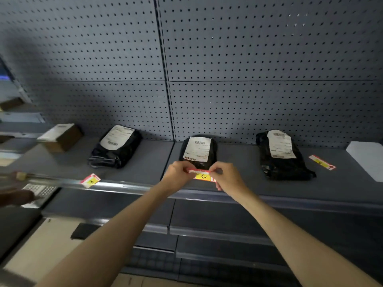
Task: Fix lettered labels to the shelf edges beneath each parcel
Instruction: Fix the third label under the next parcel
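Observation:
Both my hands pinch a red-and-yellow label marked C (203, 176) in front of the middle black parcel (198, 150). My left hand (177, 172) grips its left end, my right hand (226, 176) its right end, just above the shelf edge (290, 200). A second label (90, 180) sits at the shelf edge in front of the left black parcel (116, 148). A third label (321, 162) lies flat on the shelf right of the right black parcel (284, 155). A brown box (61, 137) stands at the far left.
A white sheet or box (367, 159) lies at the shelf's right end. Grey pegboard (228, 69) backs the shelf. Lower shelves (217, 233) step out below. A blurred keypad device (39, 191) and a dark object are at the left.

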